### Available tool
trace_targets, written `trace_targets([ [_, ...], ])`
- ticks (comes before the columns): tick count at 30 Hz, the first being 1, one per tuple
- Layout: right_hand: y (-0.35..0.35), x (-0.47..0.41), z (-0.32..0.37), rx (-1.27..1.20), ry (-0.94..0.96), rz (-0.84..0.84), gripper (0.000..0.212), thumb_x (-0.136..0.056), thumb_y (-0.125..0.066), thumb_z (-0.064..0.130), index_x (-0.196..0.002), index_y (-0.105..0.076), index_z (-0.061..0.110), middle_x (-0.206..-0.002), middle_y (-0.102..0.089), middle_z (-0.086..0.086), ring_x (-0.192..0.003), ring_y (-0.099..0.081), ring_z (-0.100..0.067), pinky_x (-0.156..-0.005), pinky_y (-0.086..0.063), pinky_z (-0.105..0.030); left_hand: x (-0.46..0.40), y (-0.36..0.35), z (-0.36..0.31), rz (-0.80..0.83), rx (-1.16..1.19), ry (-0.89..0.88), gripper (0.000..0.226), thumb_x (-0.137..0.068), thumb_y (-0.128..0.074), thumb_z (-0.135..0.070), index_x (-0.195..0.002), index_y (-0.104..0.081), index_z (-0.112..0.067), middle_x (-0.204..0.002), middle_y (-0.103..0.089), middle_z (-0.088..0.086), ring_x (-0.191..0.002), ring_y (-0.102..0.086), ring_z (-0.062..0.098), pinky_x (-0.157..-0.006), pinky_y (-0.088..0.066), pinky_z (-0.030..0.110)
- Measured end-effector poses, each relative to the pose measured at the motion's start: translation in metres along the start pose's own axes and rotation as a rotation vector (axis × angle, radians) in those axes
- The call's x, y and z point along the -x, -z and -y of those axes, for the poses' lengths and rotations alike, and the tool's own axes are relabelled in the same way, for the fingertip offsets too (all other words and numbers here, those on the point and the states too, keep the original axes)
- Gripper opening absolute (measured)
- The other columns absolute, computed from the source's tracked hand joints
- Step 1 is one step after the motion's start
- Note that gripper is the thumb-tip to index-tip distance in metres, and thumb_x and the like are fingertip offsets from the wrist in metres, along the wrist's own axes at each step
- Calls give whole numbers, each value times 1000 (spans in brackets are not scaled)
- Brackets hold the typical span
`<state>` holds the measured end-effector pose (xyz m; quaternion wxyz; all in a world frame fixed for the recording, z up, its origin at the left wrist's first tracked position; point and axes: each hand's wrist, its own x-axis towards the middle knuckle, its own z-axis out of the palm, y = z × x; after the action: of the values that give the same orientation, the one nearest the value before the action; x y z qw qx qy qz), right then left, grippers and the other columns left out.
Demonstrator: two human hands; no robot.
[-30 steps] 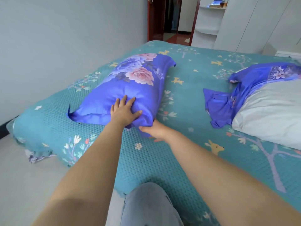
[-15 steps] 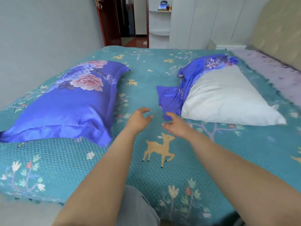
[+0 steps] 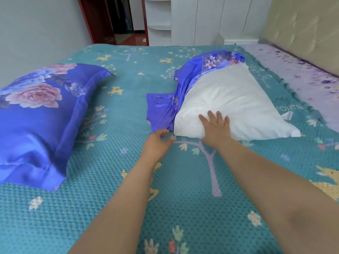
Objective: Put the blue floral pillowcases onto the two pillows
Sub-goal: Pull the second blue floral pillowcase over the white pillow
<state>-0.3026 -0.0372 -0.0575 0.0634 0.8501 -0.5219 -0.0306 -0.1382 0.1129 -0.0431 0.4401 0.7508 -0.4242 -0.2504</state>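
Right hand flat, fingers spread, palm down on near edge of bare white pillow; arm extended toward 12 o'clock. Left hand loosely curled, holding nothing, fingertips just beside the loose blue floral pillowcase bunched along the pillow's 9 o'clock side. Covered pillow lies well apart at 9 o'clock on the teal bedspread.

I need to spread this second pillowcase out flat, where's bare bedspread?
Between the covered pillow and the loose pillowcase, and the near bedspread by the arms. Crowded at the white pillow, where both hands work.
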Motion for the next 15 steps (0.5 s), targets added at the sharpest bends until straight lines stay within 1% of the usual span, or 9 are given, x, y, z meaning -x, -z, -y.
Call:
trace_targets([
  [3, -7, -12, -3, -4, -63, -182, 57, -82, -54, 22, -136, -36, 18, -137, -39, -11, -125, -34, -33, -107, -23, -47, -6, 12, 11, -179, 70, 60, 19, -87, -63, -17, -104, -68, -8, -101, -68, 7, -94, -62, 19, -81, -43, 23],
  [5, -1, -18, 0, -108, -102, -262, 42, -82, -51, 17, -123, -46, 11, -122, -51, -12, -111, -45, -32, -94, -32, -40, -11, 14, 17, -254, 72, 98, 15, -87, -62, -19, -98, -69, -11, -98, -69, 7, -90, -64, 21, -78, -44, 24],
  [7, 8, -20, -1, -190, -126, -258, 34, -84, -49, 16, -118, -50, 10, -117, -57, -11, -109, -50, -31, -89, -35, -38, -12, 11, 20, -225, 38, 79, 16, -87, -63, -18, -98, -70, -9, -95, -68, 10, -78, -62, 21, -68, -43, 21],
  [8, 14, -18, -5, -242, -139, -265, 32, -84, -49, 15, -115, -52, 10, -115, -59, -12, -108, -52, -32, -88, -36, -38, -11, 8, 24, -177, -4, 27, 16, -86, -64, -16, -99, -71, -8, -99, -65, 13, -82, -62, 23, -69, -42, 19],
  [9, 20, -13, -11, -319, -163, -277, 31, -83, -50, 16, -113, -54, 11, -114, -61, -14, -107, -55, -33, -88, -39, -38, -11, 5, 29, -108, -87, -50, 17, -86, -65, -16, -100, -72, -11, -115, -59, 16, -98, -61, 24, -78, -42, 17],
  [10, 26, -4, -20, -411, -199, -293, 31, -82, -49, 18, -111, -56, 11, -113, -62, -15, -106, -56, -35, -88, -41, -39, -11, 2, 36, -27, -207, -120, 20, -85, -65, -19, -104, -72, -17, -137, -43, 15, -116, -54, 23, -93, -40, 18],
  [11, 31, 8, -30, -494, -235, -306, 33, -81, -47, 22, -110, -57, 10, -112, -63, -17, -105, -57, -36, -88, -42, -39, -11, -1, 42, 47, -338, -155, 25, -85, -65, -25, -110, -70, -26, -152, -22, 10, -127, -46, 22, -104, -37, 26],
  [13, 34, 34, -48, -551, -296, -333, 32, -82, -46, 20, -110, -58, 10, -110, -64, -17, -103, -58, -37, -86, -41, -39, -15, -7, 48, 122, -572, -138, 35, -86, -61, -38, -121, -59, -42, -158, 4, -3, -134, -36, 24, -109, -33, 40],
  [15, 28, 60, -57, -496, -320, -325, 28, -83, -51, 11, -110, -58, 10, -105, -65, -17, -99, -58, -36, -82, -40, -38, -18, -13, 45, 130, -709, -103, 45, -90, -50, -49, -134, -45, -43, -158, 8, -5, -136, -27, 29, -108, -28, 46],
])
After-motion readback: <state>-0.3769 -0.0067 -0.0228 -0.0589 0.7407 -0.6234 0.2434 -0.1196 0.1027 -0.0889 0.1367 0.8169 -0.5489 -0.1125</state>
